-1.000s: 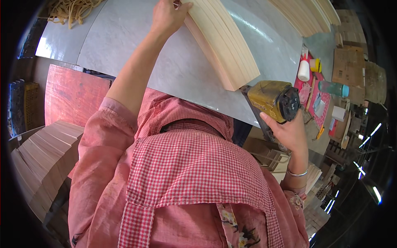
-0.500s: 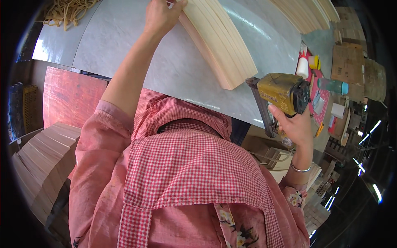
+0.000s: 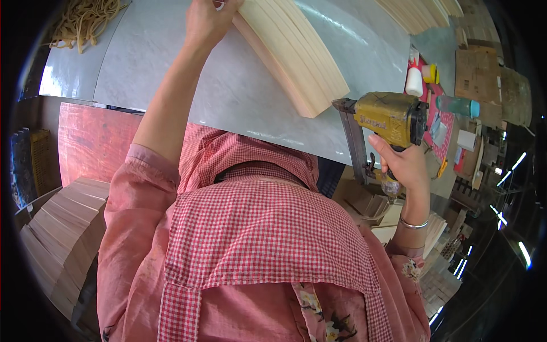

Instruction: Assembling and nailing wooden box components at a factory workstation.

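On the grey table (image 3: 154, 74) lies a bundle of pale, slightly curved wooden strips (image 3: 290, 51), side by side, its near end angled toward me. My left hand (image 3: 208, 23) is at the far end of this bundle, its thumb along the left edge; the other fingers are partly cut off by the frame's top. A small white and red bit shows by those fingers, too small to name. My right hand (image 3: 405, 165) grips the handle of a worn yellow and black nail gun (image 3: 387, 117). The gun's nose is close to the bundle's near end; whether they touch I cannot tell.
More pale strips (image 3: 419, 14) lie at the far right. A white bottle (image 3: 414, 82), a yellow tape roll (image 3: 431, 73) and a teal-capped bottle (image 3: 458, 106) stand on the right. Tan cords (image 3: 85, 25) heap at far left. Stacked wood (image 3: 65, 228) stands beside me, lower left.
The nail gun has turned slightly in view, its body more level, with my right hand still round it. My left hand and the bundle appear a little further left, along with the whole view.
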The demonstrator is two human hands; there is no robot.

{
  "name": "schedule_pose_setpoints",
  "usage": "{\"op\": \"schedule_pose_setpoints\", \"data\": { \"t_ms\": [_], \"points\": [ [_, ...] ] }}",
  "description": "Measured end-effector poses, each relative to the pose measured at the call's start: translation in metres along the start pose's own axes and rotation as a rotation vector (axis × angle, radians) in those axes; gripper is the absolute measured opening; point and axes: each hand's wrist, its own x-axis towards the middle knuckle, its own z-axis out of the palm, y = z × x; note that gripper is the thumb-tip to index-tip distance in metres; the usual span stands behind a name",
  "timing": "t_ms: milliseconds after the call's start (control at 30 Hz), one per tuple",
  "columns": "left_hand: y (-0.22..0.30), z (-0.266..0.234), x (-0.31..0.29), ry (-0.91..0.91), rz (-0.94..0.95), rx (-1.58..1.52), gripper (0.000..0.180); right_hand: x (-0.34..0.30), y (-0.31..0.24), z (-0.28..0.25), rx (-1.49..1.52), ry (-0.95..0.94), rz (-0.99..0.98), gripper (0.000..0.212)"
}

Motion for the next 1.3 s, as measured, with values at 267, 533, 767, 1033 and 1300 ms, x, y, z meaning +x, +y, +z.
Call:
{"op": "schedule_pose_setpoints", "data": {
  "t_ms": [267,533,767,1033,1300],
  "points": [
    [-0.025,-0.006,0.046,-0.161,0.672,0.408,0.040,-0.004,0.041,0.014,0.120,0.137,-0.422,0.030],
    [0.037,-0.006,0.060,-0.615,1.433,0.829,0.038,-0.029,0.061,0.018,0.154,0.177,-0.344,0.029],
    [0.073,-0.015,0.054,-0.917,1.064,0.866,0.024,-0.027,0.061,0.014,0.115,0.158,-0.415,0.027],
    [0.046,-0.005,-0.057,-0.371,0.985,0.804,0.031,-0.012,0.040,-0.008,0.230,0.221,-0.243,0.020],
    [0.048,-0.006,-0.075,-0.354,0.900,0.788,0.028,0.022,0.026,-0.015,0.223,0.191,-0.264,0.017]
  ]
}}
